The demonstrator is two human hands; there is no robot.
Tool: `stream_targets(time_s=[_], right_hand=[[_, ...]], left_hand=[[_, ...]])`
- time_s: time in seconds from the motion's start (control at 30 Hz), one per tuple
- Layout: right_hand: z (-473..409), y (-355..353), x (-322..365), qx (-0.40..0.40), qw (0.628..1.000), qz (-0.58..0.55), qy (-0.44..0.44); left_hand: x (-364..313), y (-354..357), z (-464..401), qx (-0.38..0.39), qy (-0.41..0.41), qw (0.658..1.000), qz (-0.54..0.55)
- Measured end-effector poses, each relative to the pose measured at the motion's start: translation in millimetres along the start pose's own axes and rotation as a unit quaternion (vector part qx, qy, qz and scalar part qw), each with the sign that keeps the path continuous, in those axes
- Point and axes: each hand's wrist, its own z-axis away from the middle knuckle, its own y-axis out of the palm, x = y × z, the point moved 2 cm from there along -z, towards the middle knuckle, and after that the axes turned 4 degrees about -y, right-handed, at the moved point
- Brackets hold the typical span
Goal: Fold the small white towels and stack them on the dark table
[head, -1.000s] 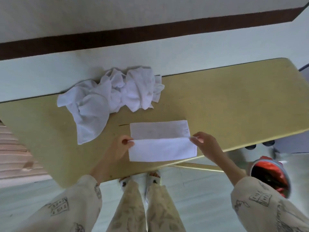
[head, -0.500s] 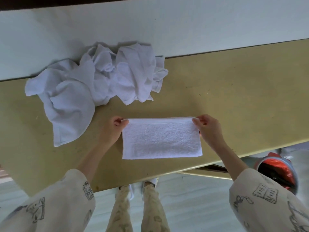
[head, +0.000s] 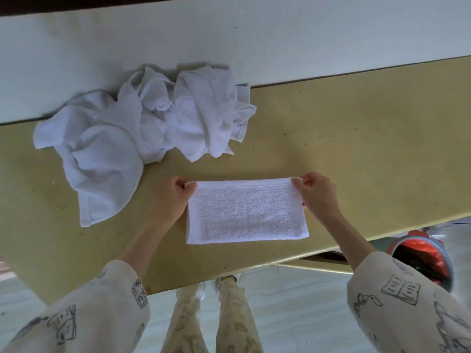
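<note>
A small white towel [head: 246, 212], folded in half into a flat rectangle, lies near the front edge of the yellowish table [head: 356, 138]. My left hand [head: 173, 197] pinches its far left corner. My right hand [head: 316, 194] pinches its far right corner. Behind and to the left, a heap of crumpled white towels [head: 142, 128] rests against the wall.
A pale wall [head: 229, 42] runs along the table's far edge. Off the table's front right edge stands a round bin with a red liner [head: 428, 258]. My legs and the light floor show below the front edge.
The near half of the towel was lifted and folded over onto the far half. Both hands moved away from me to the far corners and now hold them there.
</note>
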Motion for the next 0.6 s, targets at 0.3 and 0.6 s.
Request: stream_targets(time_s=[0.3, 0.6], right_hand=[[44.6, 1.8, 12.6, -0.162, 0.959, 0.116, -0.202], [56.0, 75.0, -10.7, -0.061, 0.915, 0.218, -0.335]], left_hand=[[6.4, 8.4, 45.1, -0.229, 0.176, 0.929, -0.231], [22.5, 78.7, 44.5, -0.080, 0.293, 0.865, -0.400]])
